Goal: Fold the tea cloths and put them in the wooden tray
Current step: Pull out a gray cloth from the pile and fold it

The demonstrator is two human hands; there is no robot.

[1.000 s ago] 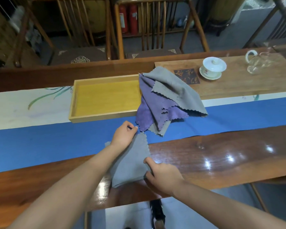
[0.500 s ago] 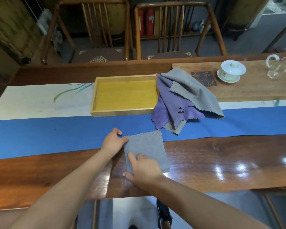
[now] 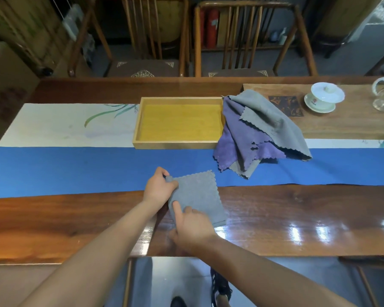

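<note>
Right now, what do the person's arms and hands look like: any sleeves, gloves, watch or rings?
Both forearms are bare as far as the frame shows, with no sleeves in view. The left hand and right hand wear no gloves. No watch, bracelet or ring shows on either wrist or on the visible fingers.

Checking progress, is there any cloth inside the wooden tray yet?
No, the wooden tray holds nothing inside.
</note>
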